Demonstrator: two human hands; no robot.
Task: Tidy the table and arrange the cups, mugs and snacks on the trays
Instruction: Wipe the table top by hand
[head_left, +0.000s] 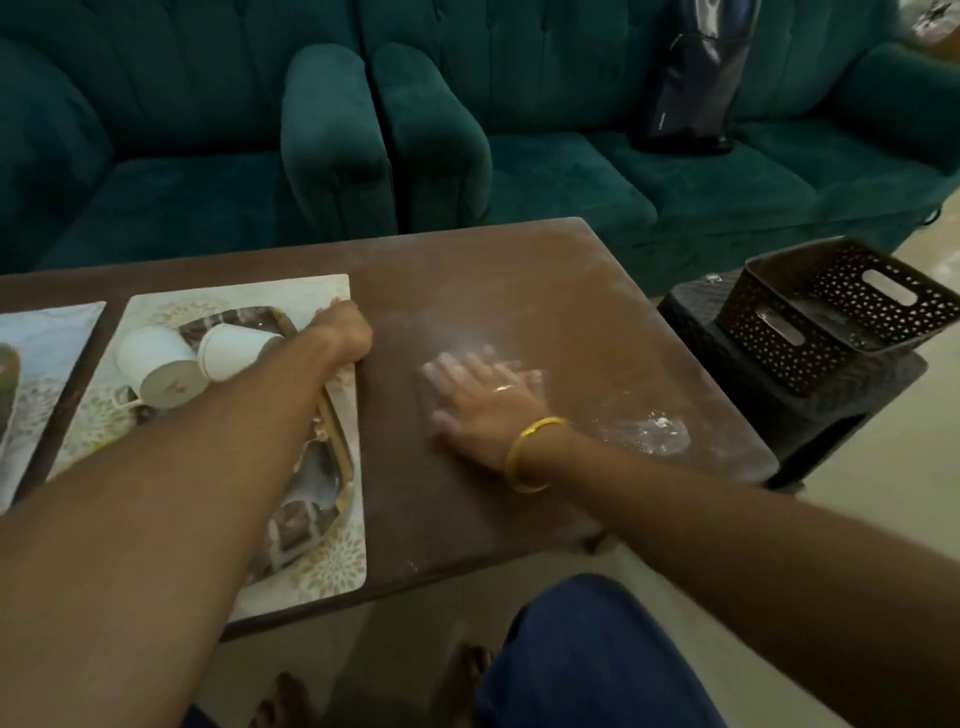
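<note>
Two white cups lie on their sides, one (156, 364) beside the other (234, 348), on a brown tray with a gold rim (335, 436). The tray rests on a pale patterned placemat (311, 577) on the brown table (519, 270). My left hand (340, 327) is a closed fist at the placemat's far right edge and seems to grip it. My right hand (478, 400), blurred, lies flat with fingers apart on the table, over what looks like a clear plastic sheet (660, 431). My forearm hides the tray's near part.
A second placemat (47, 332) lies at the left edge. White dust streaks the table top. Right of the table a dark perforated basket (831, 312) sits on a dark stool (779, 415). Green sofas (571, 171) stand behind, with a dark bag (696, 78) on one.
</note>
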